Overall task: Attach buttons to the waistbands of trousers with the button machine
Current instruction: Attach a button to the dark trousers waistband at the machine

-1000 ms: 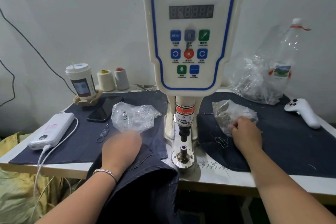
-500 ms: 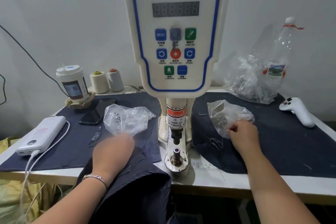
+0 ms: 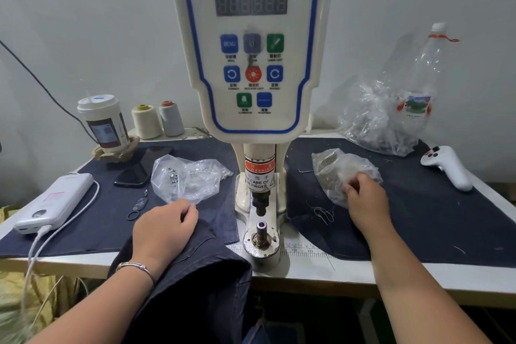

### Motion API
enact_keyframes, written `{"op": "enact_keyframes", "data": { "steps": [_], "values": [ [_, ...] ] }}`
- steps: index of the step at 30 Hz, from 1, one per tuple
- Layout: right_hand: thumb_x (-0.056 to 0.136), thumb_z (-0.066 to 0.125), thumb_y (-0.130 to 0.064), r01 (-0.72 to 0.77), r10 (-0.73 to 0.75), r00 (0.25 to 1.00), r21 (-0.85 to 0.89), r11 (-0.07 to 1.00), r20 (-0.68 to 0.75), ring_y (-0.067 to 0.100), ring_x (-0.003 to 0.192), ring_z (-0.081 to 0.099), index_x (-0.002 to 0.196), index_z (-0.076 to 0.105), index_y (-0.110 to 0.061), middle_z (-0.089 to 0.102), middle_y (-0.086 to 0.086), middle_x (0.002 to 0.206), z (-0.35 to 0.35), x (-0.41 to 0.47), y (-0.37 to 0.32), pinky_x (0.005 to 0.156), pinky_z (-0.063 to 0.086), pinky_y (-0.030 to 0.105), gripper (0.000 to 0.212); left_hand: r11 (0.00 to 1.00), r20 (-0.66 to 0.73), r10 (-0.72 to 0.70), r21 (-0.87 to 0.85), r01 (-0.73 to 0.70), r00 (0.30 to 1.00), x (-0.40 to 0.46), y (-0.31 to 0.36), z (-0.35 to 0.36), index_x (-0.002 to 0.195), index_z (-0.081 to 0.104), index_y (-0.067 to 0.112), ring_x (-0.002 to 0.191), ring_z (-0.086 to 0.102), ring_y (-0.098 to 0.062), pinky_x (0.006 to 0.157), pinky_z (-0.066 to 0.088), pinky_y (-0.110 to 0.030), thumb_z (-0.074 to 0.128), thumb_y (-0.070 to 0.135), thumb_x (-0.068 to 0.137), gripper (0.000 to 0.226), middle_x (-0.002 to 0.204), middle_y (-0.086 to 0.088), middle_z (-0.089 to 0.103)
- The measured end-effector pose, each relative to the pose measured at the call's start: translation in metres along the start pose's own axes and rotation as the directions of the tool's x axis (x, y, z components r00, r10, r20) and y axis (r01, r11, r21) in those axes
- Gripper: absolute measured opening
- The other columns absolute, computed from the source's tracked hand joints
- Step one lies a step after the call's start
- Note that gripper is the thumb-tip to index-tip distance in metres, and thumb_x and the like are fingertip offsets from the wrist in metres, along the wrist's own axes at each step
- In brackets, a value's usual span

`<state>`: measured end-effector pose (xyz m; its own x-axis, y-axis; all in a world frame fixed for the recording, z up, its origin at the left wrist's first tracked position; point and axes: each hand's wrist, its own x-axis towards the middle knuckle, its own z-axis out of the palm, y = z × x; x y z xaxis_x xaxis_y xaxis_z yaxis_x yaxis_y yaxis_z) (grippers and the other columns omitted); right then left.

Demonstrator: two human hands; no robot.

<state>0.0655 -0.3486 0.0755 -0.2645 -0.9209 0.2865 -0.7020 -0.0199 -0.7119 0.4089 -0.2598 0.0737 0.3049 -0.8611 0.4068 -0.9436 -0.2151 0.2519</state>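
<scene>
At the white worktable (image 3: 307, 268), both hands reach into bags either side of the cream servo button machine (image 3: 252, 45).
Left hand (image 3: 164, 227) rests on dark navy trousers (image 3: 195, 274) draped over the table's front edge, fingers curled, pinching the edge of a clear plastic bag (image 3: 187, 179) of small metal parts. Right hand (image 3: 365, 201) has fingers curled into a crumpled clear bag (image 3: 339, 169) on dark cloth; what they grip is hidden. Machine's lower post (image 3: 262, 227) stands bare between the hands.
</scene>
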Motion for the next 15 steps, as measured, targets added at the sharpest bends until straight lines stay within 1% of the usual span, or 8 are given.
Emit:
{"op": "enact_keyframes", "data": {
  "steps": [3,5,7,9,11,13,14,15],
  "values": [
    [0.087,0.064,-0.006,0.043,-0.043,0.999,0.041,0.998,0.004,0.026,0.079,0.060,0.075,0.058,-0.013,0.066,0.006,0.079,-0.002,-0.003,0.000,0.068,0.041,0.031,0.015,1.000,0.000,-0.003,0.002,0.003,1.000,0.000,0.000,0.000,0.055,0.035,0.019,0.062,0.045,-0.026,0.052,0.023,-0.033,0.051,0.035,0.094,0.045,0.054,0.001,0.048],
    [0.084,0.066,-0.005,0.042,-0.042,0.999,0.061,0.997,-0.002,0.026,0.078,0.062,0.073,0.061,-0.013,0.066,0.003,0.076,-0.004,-0.005,-0.001,0.070,0.046,0.032,0.014,1.000,-0.003,-0.002,-0.002,0.002,1.000,-0.001,0.000,0.000,0.055,0.035,0.018,0.061,0.045,-0.026,0.051,0.023,-0.033,0.051,0.035,0.094,0.045,0.054,0.001,0.048],
    [0.083,0.067,-0.006,0.029,-0.026,0.999,0.075,0.997,-0.035,0.026,0.079,0.063,0.074,0.065,-0.011,0.068,0.004,0.077,-0.006,-0.006,-0.002,0.072,0.048,0.033,0.010,1.000,-0.005,-0.003,-0.008,0.003,1.000,-0.002,0.001,0.000,0.055,0.035,0.017,0.060,0.045,-0.026,0.051,0.022,-0.033,0.052,0.035,0.093,0.045,0.053,0.000,0.049],
    [0.083,0.068,-0.008,0.026,-0.018,0.995,0.078,0.997,-0.101,0.026,0.079,0.064,0.077,0.069,-0.008,0.070,0.005,0.079,-0.009,-0.009,-0.003,0.071,0.048,0.032,0.006,1.000,-0.004,-0.008,-0.011,0.008,1.000,-0.002,0.002,-0.001,0.057,0.038,0.015,0.059,0.045,-0.025,0.051,0.023,-0.033,0.053,0.034,0.093,0.043,0.052,-0.001,0.050],
    [0.083,0.070,-0.010,0.052,-0.042,0.983,0.050,0.997,-0.180,0.024,0.076,0.064,0.080,0.072,-0.009,0.071,0.006,0.079,-0.016,-0.018,-0.007,0.066,0.046,0.029,0.004,1.000,-0.005,-0.016,-0.017,0.016,1.000,-0.003,0.003,-0.002,0.059,0.039,0.014,0.058,0.045,-0.025,0.052,0.025,-0.033,0.053,0.035,0.093,0.042,0.052,-0.001,0.049],
    [0.081,0.073,-0.010,0.136,-0.121,0.957,0.039,0.990,-0.264,0.016,0.065,0.061,0.078,0.072,-0.012,0.069,0.000,0.072,-0.026,-0.032,-0.019,0.057,0.043,0.023,0.004,1.000,-0.014,-0.004,-0.027,0.004,1.000,-0.003,0.004,-0.003,0.060,0.040,0.014,0.061,0.049,-0.029,0.054,0.026,-0.034,0.054,0.035,0.093,0.041,0.055,-0.003,0.054],
    [0.080,0.074,-0.011,0.174,-0.143,0.947,0.087,0.981,-0.288,0.010,0.061,0.061,0.077,0.071,-0.014,0.067,-0.005,0.068,-0.030,-0.042,-0.029,0.054,0.043,0.020,0.005,1.000,-0.020,0.007,-0.031,-0.007,1.000,-0.003,0.003,-0.003,0.061,0.042,0.013,0.064,0.053,-0.031,0.054,0.027,-0.034,0.055,0.035,0.093,0.040,0.058,-0.005,0.058],
    [0.079,0.075,-0.011,0.191,-0.130,0.950,0.198,0.962,-0.283,0.006,0.060,0.062,0.076,0.071,-0.016,0.067,-0.010,0.065,-0.033,-0.053,-0.040,0.052,0.045,0.017,0.007,0.999,-0.025,0.015,-0.032,-0.015,1.000,-0.002,0.002,-0.003,0.062,0.044,0.012,0.067,0.056,-0.032,0.055,0.028,-0.034,0.056,0.034,0.093,0.039,0.060,-0.007,0.060]
  ]
}}
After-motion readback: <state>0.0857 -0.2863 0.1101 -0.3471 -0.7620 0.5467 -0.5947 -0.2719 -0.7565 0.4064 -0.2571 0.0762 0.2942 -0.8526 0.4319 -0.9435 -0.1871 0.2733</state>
